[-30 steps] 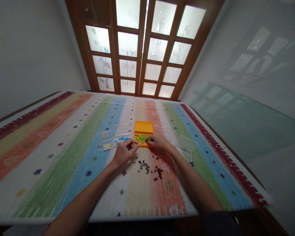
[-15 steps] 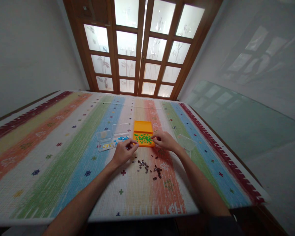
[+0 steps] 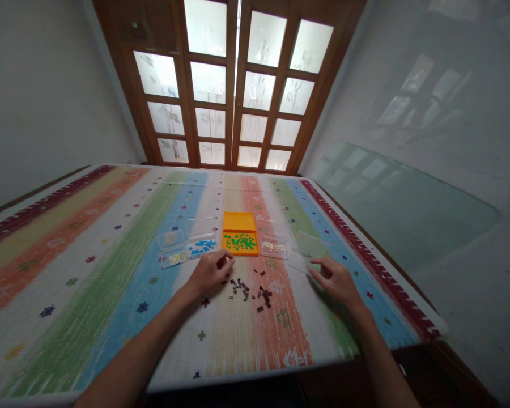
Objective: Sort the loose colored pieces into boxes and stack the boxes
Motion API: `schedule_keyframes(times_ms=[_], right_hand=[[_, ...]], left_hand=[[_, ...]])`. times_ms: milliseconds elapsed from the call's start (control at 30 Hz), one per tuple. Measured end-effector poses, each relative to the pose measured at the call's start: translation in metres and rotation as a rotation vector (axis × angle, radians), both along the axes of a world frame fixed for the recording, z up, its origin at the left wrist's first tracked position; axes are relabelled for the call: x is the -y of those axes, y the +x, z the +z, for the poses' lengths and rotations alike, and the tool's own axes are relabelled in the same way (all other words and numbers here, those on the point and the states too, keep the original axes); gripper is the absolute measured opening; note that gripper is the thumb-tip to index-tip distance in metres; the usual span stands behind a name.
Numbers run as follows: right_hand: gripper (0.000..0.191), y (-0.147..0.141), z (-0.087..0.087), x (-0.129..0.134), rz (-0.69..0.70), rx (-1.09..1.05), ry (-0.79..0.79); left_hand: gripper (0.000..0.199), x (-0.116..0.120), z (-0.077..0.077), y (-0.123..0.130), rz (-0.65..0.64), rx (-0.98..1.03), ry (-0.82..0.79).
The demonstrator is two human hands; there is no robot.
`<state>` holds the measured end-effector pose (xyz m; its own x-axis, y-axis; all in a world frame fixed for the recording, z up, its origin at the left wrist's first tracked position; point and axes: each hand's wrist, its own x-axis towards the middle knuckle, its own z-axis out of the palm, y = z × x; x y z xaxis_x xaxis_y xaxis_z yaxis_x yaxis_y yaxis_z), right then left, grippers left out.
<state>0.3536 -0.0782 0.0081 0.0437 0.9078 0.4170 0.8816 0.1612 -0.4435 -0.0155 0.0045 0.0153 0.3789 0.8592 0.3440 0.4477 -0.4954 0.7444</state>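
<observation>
My left hand rests over the cloth just below the orange box, its fingers curled and pressed together. Whatever they hold, if anything, is too small or hidden. The orange box stands with its lid up and holds many small green pieces. My right hand is at the right edge of a clear plastic box, thumb and forefinger apart; I cannot tell if they touch it. Between the hands, loose dark brown pieces and dark greyish pieces lie on the cloth.
Left of the orange box stand open clear boxes with blue pieces and yellow pieces. To its right, another holds cream pieces. A striped tablecloth covers the table; wooden doors stand beyond it.
My right hand has left the orange box and moved right, to the clear box. The cream pieces now show. My left fingers have curled in more. The view has shifted slightly.
</observation>
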Motion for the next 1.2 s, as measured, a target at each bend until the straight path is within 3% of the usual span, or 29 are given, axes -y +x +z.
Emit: schedule_keyframes(times_ms=[167,400,567,700,833,1200], right_hand=[[0.050,0.000,-0.021,0.018,-0.074,-0.015,-0.034],[0.052,0.004,-0.032,0.025,-0.079,-0.040,0.053],[0.051,0.007,-0.033,0.026,-0.084,-0.056,0.139],[0.050,0.006,-0.030,0.027,-0.125,-0.071,0.186],[0.049,0.004,-0.029,0.028,-0.151,-0.084,0.214],[0.040,-0.001,-0.027,0.028,-0.102,-0.106,0.245]], left_hand=[[0.013,0.003,-0.002,0.001,-0.071,-0.086,-0.022],[0.023,0.001,0.005,-0.001,-0.145,-0.142,-0.041],[0.033,-0.002,0.002,-0.003,-0.160,-0.144,-0.048],[0.027,-0.004,-0.002,-0.003,-0.114,-0.127,-0.022],[0.027,-0.003,-0.003,-0.002,-0.165,-0.217,0.037],[0.023,-0.005,-0.003,-0.005,-0.194,-0.178,0.025]])
